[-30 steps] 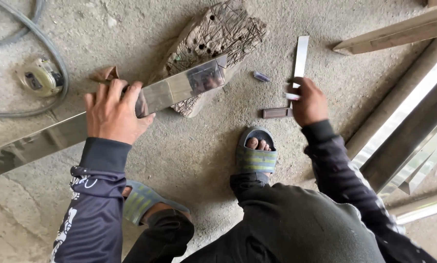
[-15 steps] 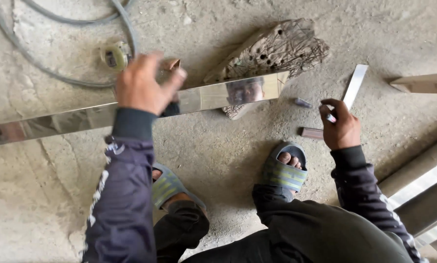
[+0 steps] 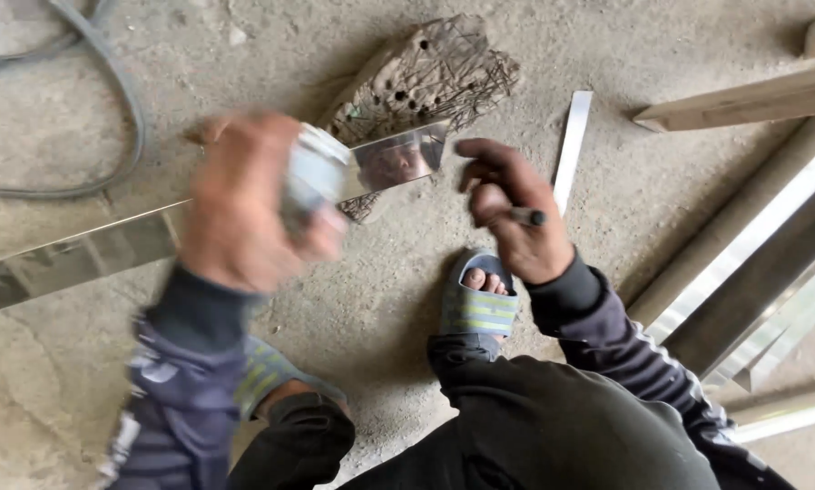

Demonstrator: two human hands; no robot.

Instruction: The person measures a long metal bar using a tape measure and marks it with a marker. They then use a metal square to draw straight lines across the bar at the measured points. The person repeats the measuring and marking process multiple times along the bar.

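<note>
Steel strip [image 3: 90, 254] lies across the wood block [image 3: 426, 77]; left hand [image 3: 244, 204] clamps it, right hand [image 3: 516, 218] pinches a marker [image 3: 525, 216] — best steady before marking.

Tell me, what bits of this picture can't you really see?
- Left hand: motion blur hides its grip and the pale object it holds.
- Long shiny metal strip: its left end is cut off by the frame's edge.
- Small dark pen-like tool in the right hand: too small to identify.
</note>
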